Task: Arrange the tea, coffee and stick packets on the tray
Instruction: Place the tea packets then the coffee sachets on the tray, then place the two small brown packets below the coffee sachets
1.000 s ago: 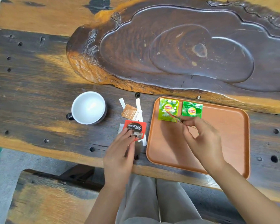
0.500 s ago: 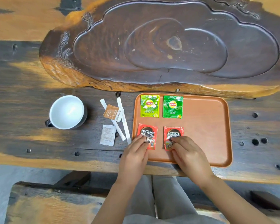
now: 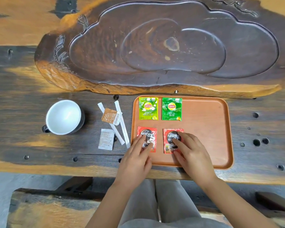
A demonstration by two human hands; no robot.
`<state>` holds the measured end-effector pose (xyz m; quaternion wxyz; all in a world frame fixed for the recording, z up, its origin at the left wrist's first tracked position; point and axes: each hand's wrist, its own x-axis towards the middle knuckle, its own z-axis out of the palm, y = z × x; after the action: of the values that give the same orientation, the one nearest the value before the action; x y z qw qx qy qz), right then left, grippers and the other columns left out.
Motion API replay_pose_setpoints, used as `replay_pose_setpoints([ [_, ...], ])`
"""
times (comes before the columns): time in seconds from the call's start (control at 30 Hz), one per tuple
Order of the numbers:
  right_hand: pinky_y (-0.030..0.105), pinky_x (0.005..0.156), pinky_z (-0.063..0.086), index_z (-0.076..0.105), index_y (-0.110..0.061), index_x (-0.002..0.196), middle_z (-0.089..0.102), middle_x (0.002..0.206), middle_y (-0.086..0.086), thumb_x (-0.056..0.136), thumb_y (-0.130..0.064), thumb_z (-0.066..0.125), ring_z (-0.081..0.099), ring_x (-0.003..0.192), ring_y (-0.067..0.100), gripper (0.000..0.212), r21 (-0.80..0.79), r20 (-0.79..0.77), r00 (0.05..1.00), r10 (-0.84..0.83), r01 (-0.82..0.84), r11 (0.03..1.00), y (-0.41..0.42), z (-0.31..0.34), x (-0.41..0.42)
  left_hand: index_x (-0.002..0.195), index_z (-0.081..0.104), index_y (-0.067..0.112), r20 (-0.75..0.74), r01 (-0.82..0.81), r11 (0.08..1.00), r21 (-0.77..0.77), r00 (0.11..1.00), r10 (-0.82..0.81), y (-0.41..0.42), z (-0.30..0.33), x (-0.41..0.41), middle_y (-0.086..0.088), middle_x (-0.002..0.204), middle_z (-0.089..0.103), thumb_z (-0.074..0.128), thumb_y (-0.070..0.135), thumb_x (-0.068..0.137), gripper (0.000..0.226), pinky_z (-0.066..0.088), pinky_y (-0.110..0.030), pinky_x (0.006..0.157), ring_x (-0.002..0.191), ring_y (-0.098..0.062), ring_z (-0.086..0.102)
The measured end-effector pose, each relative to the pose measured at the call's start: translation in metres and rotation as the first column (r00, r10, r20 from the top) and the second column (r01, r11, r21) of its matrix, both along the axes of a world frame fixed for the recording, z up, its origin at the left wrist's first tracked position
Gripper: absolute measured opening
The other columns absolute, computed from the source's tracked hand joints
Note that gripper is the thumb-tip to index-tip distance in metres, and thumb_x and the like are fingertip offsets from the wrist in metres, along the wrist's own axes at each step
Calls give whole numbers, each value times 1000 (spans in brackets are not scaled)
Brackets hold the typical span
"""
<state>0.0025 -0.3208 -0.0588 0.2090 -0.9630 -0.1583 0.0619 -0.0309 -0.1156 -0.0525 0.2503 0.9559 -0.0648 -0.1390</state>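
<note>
Over at 9 o'clock there's a white ceramic cup with a dark outside sitting on the dark weathered wooden desk. Next to it, loose on the desk: two long white stick packets lying crossed, a small brown-and-white sachet on top of them, and a small white paper sachet just below.

Then the orange-brown rectangular tray. Its 12 o'clock edge has a light green Lipton tea packet and a darker green Lipton tea packet side by side. Below those sit two red Nescafe coffee packets. The left hand lies flat, fingers pressing the left coffee packet; the right hand is spread the same way on the right coffee packet. Neither grips anything.

Big carved dark wooden slab across the back at 12.
</note>
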Motion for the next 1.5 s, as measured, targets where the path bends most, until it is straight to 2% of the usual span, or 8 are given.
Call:
replay_pose_setpoints([
  [0.13, 43, 79, 54, 67, -8, 105, 63, 119, 14, 81, -20, 51, 58, 104, 34, 31, 25, 2, 1000, -5, 5, 1000, 6, 1, 7, 119, 59, 13, -9, -3, 1000, 9, 1000, 3, -2, -1, 9, -13, 138, 49, 41, 23, 82, 42, 51, -40, 87, 131, -28, 41],
  [0.47, 44, 82, 52, 65, -10, 108, 62, 120, 13, 83, -24, 47, 56, 106, 34, 34, 12, -39, 999, -36, 36, 999, 10, 0, 16, 122, 56, 14, -23, 3, 998, 56, 1000, -2, -6, 0, 18, -12, 141, 45, 35, 26, 84, 45, 47, -39, 93, 135, -25, 33],
  [0.63, 42, 83, 51, 64, -11, 109, 61, 121, 12, 81, -24, 48, 55, 106, 32, 34, 15, -53, 998, -36, 37, 999, 11, 2, 18, 123, 56, 12, -17, -10, 999, 46, 1000, 10, -7, 0, 19, -13, 141, 45, 54, 16, 83, 40, 46, -39, 93, 135, -24, 31],
  [0.8, 39, 83, 51, 64, -11, 108, 62, 120, 11, 81, -23, 50, 53, 106, 28, 33, 41, -40, 998, -47, 49, 998, 12, 8, 19, 122, 56, 11, -10, -34, 999, 19, 999, 34, -6, 1, 19, -12, 144, 41, 55, 15, 84, 39, 39, -38, 100, 137, -25, 29],
  [0.97, 39, 80, 52, 66, -11, 107, 63, 118, 10, 81, -25, 51, 57, 103, 29, 32, 28, 1, 999, -48, 48, 998, 14, 18, 22, 117, 59, 13, 29, -101, 993, -59, 994, 103, -4, 16, 20, -7, 139, 47, 51, 15, 84, 34, 31, -26, 99, 134, -18, 33],
  [1.17, 40, 78, 52, 66, -11, 106, 64, 115, 10, 82, -20, 56, 59, 102, 30, 28, 61, 69, 998, 4, -9, 998, 37, 31, 35, 102, 67, 8, 155, -353, 925, -142, 915, 373, 39, 45, 6, -6, 109, 67, 43, 16, 82, 33, 30, -7, 96, 104, -8, 50],
  [1.3, 40, 86, 49, 65, -11, 111, 62, 122, 11, 76, -18, 65, 58, 109, 32, 36, 25, 84, 985, 153, -156, 987, 80, 34, 56, 109, 63, 6, 182, -437, 899, 1, 885, 430, 83, 39, 0, -9, 115, 64, 50, 20, 81, 34, 38, -25, 95, 108, -14, 49],
  [1.5, 45, 81, 53, 66, -6, 108, 64, 118, 15, 64, -11, 77, 61, 105, 34, 45, 34, -32, 935, 354, -353, 935, 162, 16, 87, 117, 58, 9, 27, -312, 934, 171, 950, 312, 95, 14, 2, -11, 124, 57, 75, 17, 70, 51, 48, -39, 91, 114, -26, 52],
])
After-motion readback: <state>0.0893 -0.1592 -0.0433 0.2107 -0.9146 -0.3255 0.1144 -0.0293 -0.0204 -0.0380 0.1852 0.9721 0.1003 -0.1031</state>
